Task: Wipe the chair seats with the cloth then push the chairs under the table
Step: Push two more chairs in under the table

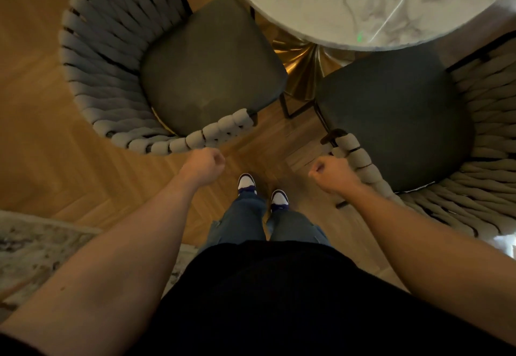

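Oddly, no cloth in sight. Left hand (205,164) and right hand (333,172) both fisted, fingers curled tight, empty. Risk: chairs (195,68) shoved under table (321,28) unwiped, or seat clips gold base (301,68).

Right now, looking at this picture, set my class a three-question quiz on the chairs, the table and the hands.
1. True or false: the left hand holds a cloth.
2. Which chair seat sits partly under the table: A the left chair, B the right chair, C neither?
3. Fill in: the right hand is beside the right chair's woven ____.

Key
1. False; both fists are closed and no cloth shows.
2. B; the table's edge overlaps its seat, while the left seat lies clear.
3. Armrest.
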Available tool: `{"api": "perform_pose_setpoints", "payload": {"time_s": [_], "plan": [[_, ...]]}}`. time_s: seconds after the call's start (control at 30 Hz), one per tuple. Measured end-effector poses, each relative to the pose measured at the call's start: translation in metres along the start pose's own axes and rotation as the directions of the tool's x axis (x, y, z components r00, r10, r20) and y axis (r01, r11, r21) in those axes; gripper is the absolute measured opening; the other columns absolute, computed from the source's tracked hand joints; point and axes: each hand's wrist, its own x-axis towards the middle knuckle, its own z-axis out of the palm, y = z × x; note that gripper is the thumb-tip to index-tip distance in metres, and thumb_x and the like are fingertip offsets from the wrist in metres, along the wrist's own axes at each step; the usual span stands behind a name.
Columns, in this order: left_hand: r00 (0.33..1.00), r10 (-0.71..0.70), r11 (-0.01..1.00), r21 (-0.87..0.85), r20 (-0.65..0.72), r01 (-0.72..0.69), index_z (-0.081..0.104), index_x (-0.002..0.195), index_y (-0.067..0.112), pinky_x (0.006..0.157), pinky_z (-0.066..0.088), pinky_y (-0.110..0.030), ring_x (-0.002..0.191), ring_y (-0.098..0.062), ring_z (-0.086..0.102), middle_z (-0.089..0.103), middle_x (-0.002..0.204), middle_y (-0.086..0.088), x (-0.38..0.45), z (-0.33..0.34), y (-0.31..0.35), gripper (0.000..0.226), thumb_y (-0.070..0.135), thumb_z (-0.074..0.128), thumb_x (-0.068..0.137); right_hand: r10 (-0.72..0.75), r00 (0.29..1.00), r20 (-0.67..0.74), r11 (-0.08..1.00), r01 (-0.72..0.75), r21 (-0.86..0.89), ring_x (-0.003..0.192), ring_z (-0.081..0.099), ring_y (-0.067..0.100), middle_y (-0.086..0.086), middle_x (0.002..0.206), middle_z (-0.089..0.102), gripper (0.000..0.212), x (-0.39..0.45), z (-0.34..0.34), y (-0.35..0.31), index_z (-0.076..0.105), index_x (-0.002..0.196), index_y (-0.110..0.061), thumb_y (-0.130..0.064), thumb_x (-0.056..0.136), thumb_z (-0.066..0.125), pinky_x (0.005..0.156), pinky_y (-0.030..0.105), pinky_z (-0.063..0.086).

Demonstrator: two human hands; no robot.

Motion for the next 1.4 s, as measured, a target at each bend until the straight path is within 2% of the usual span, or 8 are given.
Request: {"api": "perform_pose_setpoints", "payload": {"time_s": [0.27, 0.4, 0.53, 0.67, 0.77, 1.03, 1.13, 1.4], "plan": [[0.992, -0.121, 0.976, -0.176, 0.032, 0.125, 0.067, 0.107, 0.020, 0.087, 0.049, -0.035, 0.103, -0.020, 0.057, 0.064, 0.109, 0.000, -0.056, 0.020, -0.047, 0.019, 0.030, 0.056, 0.094, -0.129, 0.976, 0.173, 0.969, 0.162, -0.189, 0.097, 0.060, 0.018, 0.002, 0.106, 0.063, 0.017, 0.013, 0.021, -0.064, 0.064, 0.102, -0.023, -0.038, 0.094, 0.063, 0.084, 0.036, 0.053], [0.979, -0.200, 0.932, -0.299, 0.047, 0.205, 0.067, 0.097, 0.023, 0.074, 0.044, -0.028, 0.092, -0.016, 0.060, 0.067, 0.101, 0.002, -0.081, 0.030, -0.083, 0.012, 0.030, 0.058, 0.093, -0.169, 0.955, 0.243, 0.940, 0.230, -0.251, 0.099, 0.061, 0.020, 0.002, 0.105, 0.064, 0.022, 0.016, 0.037, -0.108, 0.066, 0.104, -0.020, -0.038, 0.093, 0.065, 0.084, 0.035, 0.052], [0.951, -0.301, 0.869, -0.390, 0.071, 0.304, 0.067, 0.096, 0.023, 0.073, 0.044, -0.027, 0.092, -0.019, 0.061, 0.066, 0.095, 0.001, -0.109, 0.036, -0.141, 0.013, 0.032, 0.059, 0.092, -0.209, 0.920, 0.332, 0.900, 0.314, -0.304, 0.098, 0.061, 0.018, -0.001, 0.104, 0.063, 0.020, 0.019, 0.070, -0.171, 0.065, 0.104, -0.022, -0.039, 0.093, 0.065, 0.084, 0.035, 0.053], [0.928, -0.368, 0.842, -0.401, 0.064, 0.361, 0.069, 0.104, 0.020, 0.082, 0.043, -0.029, 0.106, -0.025, 0.058, 0.068, 0.107, -0.005, -0.131, 0.036, -0.212, 0.020, 0.033, 0.057, 0.093, -0.227, 0.881, 0.416, 0.853, 0.386, -0.352, 0.099, 0.061, 0.018, -0.002, 0.104, 0.064, 0.022, 0.021, 0.112, -0.243, 0.064, 0.103, -0.024, -0.043, 0.092, 0.066, 0.087, 0.038, 0.055], [0.914, -0.401, 0.820, -0.422, 0.057, 0.386, 0.070, 0.103, 0.018, 0.084, 0.046, -0.031, 0.103, -0.026, 0.060, 0.070, 0.106, -0.006, -0.146, 0.028, -0.271, 0.023, 0.033, 0.057, 0.091, -0.228, 0.860, 0.456, 0.831, 0.416, -0.370, 0.101, 0.061, 0.018, -0.001, 0.107, 0.065, 0.022, 0.020, 0.145, -0.299, 0.064, 0.104, -0.024, -0.042, 0.093, 0.065, 0.090, 0.039, 0.054], [0.881, -0.468, 0.762, -0.474, 0.068, 0.442, 0.069, 0.104, 0.018, 0.086, 0.048, -0.032, 0.103, -0.024, 0.060, 0.068, 0.109, -0.006, -0.174, -0.020, -0.411, 0.020, 0.029, 0.056, 0.093, -0.265, 0.855, 0.446, 0.813, 0.447, -0.372, 0.097, 0.062, 0.016, -0.001, 0.106, 0.066, 0.022, 0.022, 0.219, -0.448, 0.066, 0.105, -0.023, -0.042, 0.093, 0.066, 0.082, 0.033, 0.052], [0.874, -0.477, 0.747, -0.481, 0.093, 0.459, 0.068, 0.107, 0.018, 0.083, 0.049, -0.031, 0.100, -0.023, 0.061, 0.068, 0.104, -0.005, -0.174, -0.041, -0.453, 0.022, 0.031, 0.056, 0.093, -0.267, 0.849, 0.455, 0.809, 0.455, -0.374, 0.099, 0.061, 0.017, 0.001, 0.108, 0.066, 0.023, 0.029, 0.232, -0.491, 0.067, 0.106, -0.021, -0.040, 0.093, 0.066, 0.085, 0.034, 0.052], [0.889, -0.451, 0.768, -0.474, 0.076, 0.430, 0.067, 0.107, 0.015, 0.076, 0.043, -0.028, 0.102, -0.027, 0.060, 0.068, 0.103, -0.009, -0.121, -0.126, -0.543, 0.022, 0.029, 0.055, 0.095, -0.276, 0.868, 0.414, 0.817, 0.438, -0.375, 0.096, 0.061, 0.016, 0.000, 0.102, 0.066, 0.022, 0.090, 0.245, -0.604, 0.068, 0.103, -0.022, -0.041, 0.091, 0.067, 0.083, 0.033, 0.053]]}}
